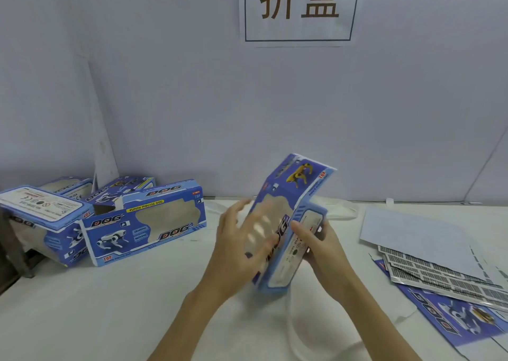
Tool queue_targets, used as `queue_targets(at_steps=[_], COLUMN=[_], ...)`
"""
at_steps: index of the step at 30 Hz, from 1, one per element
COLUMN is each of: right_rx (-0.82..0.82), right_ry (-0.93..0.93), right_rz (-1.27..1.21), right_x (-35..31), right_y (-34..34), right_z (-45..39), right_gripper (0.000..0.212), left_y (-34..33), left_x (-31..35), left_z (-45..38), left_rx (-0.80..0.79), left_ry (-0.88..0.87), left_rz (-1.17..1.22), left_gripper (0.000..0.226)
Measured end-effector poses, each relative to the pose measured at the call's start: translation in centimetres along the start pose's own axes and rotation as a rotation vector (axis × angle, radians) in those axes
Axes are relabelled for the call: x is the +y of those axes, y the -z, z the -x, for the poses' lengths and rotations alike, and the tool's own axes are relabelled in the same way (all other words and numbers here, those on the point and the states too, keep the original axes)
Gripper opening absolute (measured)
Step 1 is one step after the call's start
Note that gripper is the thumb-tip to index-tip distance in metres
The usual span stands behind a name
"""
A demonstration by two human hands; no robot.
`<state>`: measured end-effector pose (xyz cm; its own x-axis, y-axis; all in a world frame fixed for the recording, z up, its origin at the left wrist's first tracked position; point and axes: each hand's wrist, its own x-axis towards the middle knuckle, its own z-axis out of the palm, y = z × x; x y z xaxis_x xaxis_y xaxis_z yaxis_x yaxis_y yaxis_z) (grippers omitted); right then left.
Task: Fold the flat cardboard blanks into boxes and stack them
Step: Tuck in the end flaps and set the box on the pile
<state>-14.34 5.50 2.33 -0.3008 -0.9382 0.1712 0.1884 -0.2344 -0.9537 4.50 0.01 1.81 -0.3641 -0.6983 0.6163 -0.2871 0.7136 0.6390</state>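
— Both hands, near centre: what are they doing?
— Left hand (pixel 233 239) is lying with straight fingers spread against the window panel of the half-formed box (pixel 286 223); right hand (pixel 321 248) is curling its fingers round the side panel, probably squaring it up. The box is being held tilted above the desk (pixel 110 305).
— Stock?
— Folded boxes (pixel 115 217) are piling far left; flat blanks (pixel 450 292) are waiting at the right, within reach.
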Motion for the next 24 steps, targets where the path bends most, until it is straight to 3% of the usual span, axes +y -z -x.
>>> queue_targets(at_steps=[3, 6, 9, 12, 18, 21, 24], right_rx=[-0.211, -0.251, -0.17, -0.212, -0.164, -0.243, -0.362], right_ry=[-0.09, -0.112, -0.078, -0.051, 0.05, 0.051, -0.026], right_rz=[-0.027, -0.048, 0.013, 0.13, 0.137, 0.169, 0.287], right_x=[-0.2, -0.1, 0.1, 0.2, 0.3, 0.1, 0.2], right_y=[0.4, -0.2, -0.4, -0.6, -0.8, -1.0, -1.1], right_z=[-0.2, 0.0, 0.1, 0.3, 0.4, 0.5, 0.8], right_gripper=[0.079, 0.083, 0.079, 0.077, 0.064, 0.068, 0.084], left_y=[1.4, 2.5, 2.3, 1.9, 1.5, 2.0, 2.2], left_x=[0.6, -0.1, -0.1, -0.3, -0.1, -0.3, -0.4], left_z=[-0.7, -0.7, -0.7, -1.0, -1.1, -1.1, -1.0], left_rx=[-0.039, -0.181, -0.057, 0.107, 0.154, 0.177, 0.218], left_ry=[0.422, 0.587, 0.64, 0.631, 0.624, 0.592, 0.513], left_rz=[0.239, 0.407, 0.504, 0.555, 0.587, 0.648, 0.627], left_gripper=[0.086, 0.061, 0.061, 0.051, 0.042, 0.038, 0.048])
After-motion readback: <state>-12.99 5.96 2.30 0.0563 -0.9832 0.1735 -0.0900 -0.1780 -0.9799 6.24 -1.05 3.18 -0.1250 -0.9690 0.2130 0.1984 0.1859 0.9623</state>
